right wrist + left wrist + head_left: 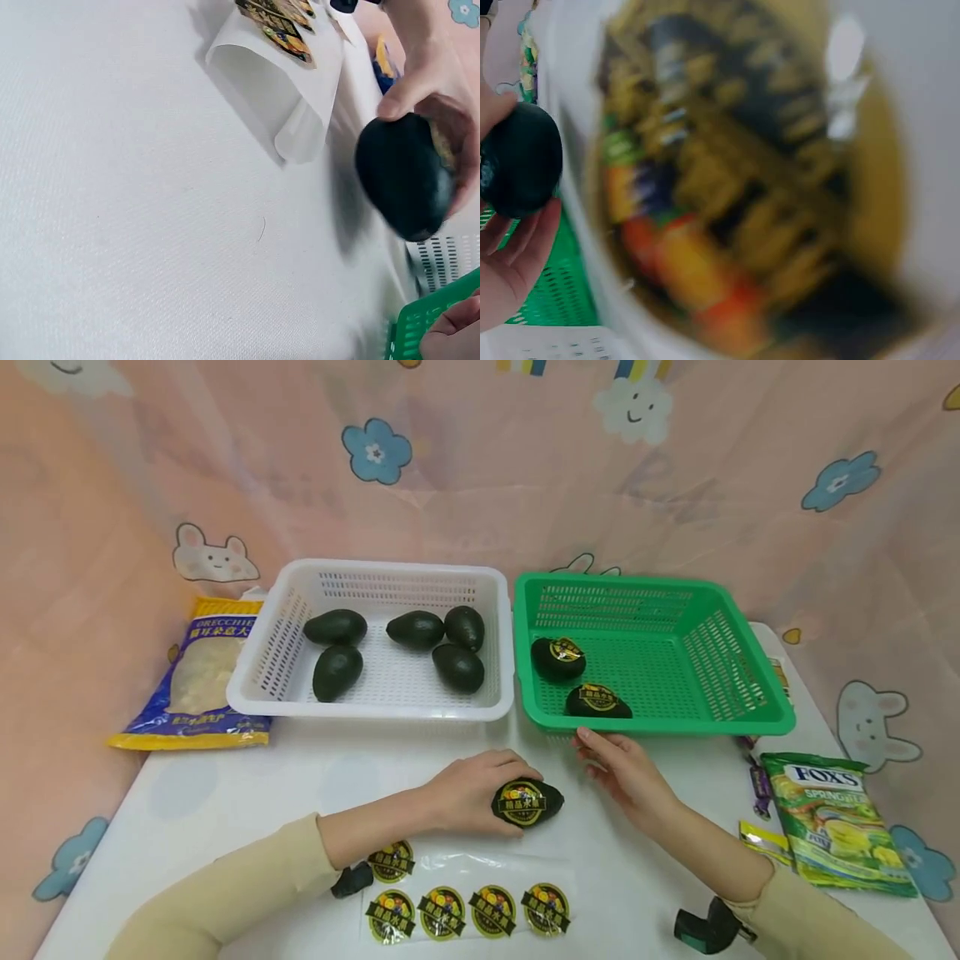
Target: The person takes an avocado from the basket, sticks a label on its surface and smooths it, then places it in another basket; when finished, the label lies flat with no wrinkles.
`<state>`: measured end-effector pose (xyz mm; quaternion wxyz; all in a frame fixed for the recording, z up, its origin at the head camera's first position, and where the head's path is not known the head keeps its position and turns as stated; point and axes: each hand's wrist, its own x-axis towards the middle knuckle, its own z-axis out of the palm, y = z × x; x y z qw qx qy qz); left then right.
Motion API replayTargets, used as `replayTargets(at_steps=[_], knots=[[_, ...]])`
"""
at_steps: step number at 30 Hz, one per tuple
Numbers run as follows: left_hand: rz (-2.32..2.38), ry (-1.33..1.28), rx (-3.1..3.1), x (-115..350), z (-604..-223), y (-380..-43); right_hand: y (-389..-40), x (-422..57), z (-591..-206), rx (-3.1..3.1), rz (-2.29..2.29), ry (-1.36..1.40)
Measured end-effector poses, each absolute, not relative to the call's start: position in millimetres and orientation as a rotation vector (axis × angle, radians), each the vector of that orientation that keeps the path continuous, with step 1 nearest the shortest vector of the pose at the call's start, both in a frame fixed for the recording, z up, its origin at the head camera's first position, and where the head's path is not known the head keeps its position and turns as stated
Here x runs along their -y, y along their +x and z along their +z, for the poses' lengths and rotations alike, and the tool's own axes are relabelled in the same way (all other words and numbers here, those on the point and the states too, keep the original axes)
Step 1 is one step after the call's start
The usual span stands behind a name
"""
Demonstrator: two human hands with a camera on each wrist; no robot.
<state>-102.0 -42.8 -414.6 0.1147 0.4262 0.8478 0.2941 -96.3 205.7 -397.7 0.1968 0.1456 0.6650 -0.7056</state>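
Note:
My left hand (476, 789) grips a dark green avocado (553, 800) over the middle of the table, its round black-and-gold sticker (522, 802) facing up. In the right wrist view the same avocado (401, 176) shows its bare side, with the thumb on one side and fingers on the other. My right hand (626, 772) holds nothing; its loosely bent fingers are right at the front rim of the green basket (667, 727). Inside that basket lie two stickered avocados (551, 667). A sheet of stickers (465, 870) lies below the left hand.
Several avocados without visible stickers (337, 672) lie in the white basket (375, 708) at back left. A blue-yellow pasta bag (202, 685) leans beside it. On the right are a green candy bag (836, 827) and small wrapped sweets (760, 789).

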Motion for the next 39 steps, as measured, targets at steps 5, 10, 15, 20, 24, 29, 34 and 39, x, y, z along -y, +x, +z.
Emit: replayTargets(at_steps=[5, 10, 15, 20, 24, 29, 34, 39], knots=[[1.038, 1.332, -2.411, 29.8, -373.6, -122.9, -97.6, -206.3, -398.2, -1.807, -2.057, 0.424], [1.007, 1.393, -2.46, 1.2, -326.1, -171.6, -96.6, -208.5, -399.6, -1.789, -2.076, 0.383], [0.858, 1.325, -2.504, -35.9, -320.4, -216.6, -97.1, -207.4, -401.2, -1.815, -2.025, 0.383], [0.779, 1.208, -2.533, -61.1, -332.7, -233.3, -97.6, -204.9, -403.2, -1.826, -2.015, 0.406], [0.76, 1.183, -2.542, -66.3, -329.1, -229.9, -96.6, -208.3, -402.2, -1.822, -2.026, 0.405], [1.018, 1.21, -2.446, -42.8, -324.0, -214.6, -96.4, -206.4, -401.4, -1.798, -2.036, 0.392], [1.343, 1.145, -2.231, -6.6, -329.8, -183.4, -94.1, -200.8, -399.5, -1.813, -2.002, 0.349], [1.4, 1.036, -2.053, 40.7, -358.0, -143.9, -90.0, -187.1, -394.2, -1.827, -1.881, 0.179]])
